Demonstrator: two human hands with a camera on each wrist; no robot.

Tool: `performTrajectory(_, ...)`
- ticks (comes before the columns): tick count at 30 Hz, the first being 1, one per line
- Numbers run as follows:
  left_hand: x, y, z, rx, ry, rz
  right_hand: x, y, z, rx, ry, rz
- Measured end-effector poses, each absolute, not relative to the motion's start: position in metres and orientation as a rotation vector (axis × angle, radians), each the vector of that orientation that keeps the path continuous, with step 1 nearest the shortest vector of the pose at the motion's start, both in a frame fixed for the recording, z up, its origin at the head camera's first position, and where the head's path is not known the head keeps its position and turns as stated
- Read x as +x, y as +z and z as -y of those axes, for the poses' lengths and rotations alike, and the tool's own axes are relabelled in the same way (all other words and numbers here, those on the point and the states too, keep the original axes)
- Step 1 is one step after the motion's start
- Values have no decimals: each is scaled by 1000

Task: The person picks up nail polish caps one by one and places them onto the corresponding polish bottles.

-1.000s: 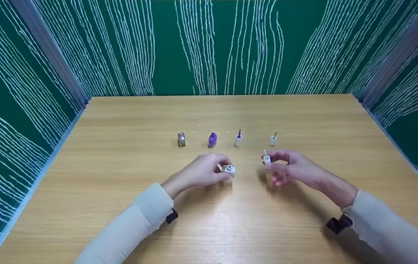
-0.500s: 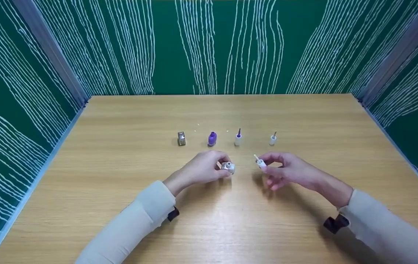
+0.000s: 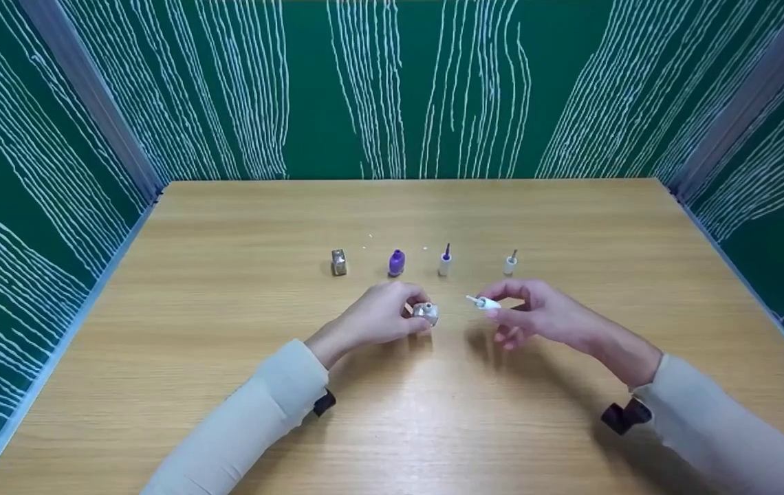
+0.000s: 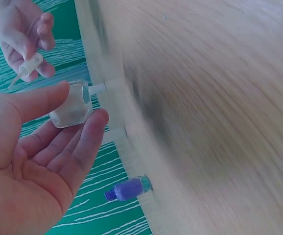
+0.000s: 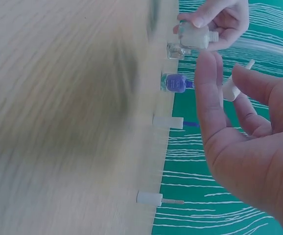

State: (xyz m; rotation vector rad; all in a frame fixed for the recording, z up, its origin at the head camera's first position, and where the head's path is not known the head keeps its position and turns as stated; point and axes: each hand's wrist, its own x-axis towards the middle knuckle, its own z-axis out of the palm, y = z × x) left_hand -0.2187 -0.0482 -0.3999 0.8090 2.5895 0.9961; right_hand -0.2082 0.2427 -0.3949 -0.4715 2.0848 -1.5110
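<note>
To the near right of a purple bottle [image 3: 397, 263], the left hand [image 3: 385, 314] pinches an uncapped glass bottle [image 3: 425, 315] and the right hand [image 3: 536, 313] a brush cap [image 3: 488, 304] between fingers, an apparent recapping that next needs alignment.

White cap [image 3: 490, 304], milky-white bottle [image 4: 74, 106], white-lined green wall [image 3: 309, 96]

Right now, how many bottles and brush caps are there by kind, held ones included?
Bottles: 3 (purple bottle, square bottle on the table, pale bottle in the left hand)
Brush caps: 3 (purple-brush cap, rightmost standing cap, tilted cap in the right hand)
Total: 6
</note>
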Motion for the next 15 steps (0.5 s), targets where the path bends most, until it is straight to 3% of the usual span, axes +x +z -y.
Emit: performTrajectory(15, -218, -400, 48, 800, 1021, -2590, -207, -400, -237, -555, -1341, -2171)
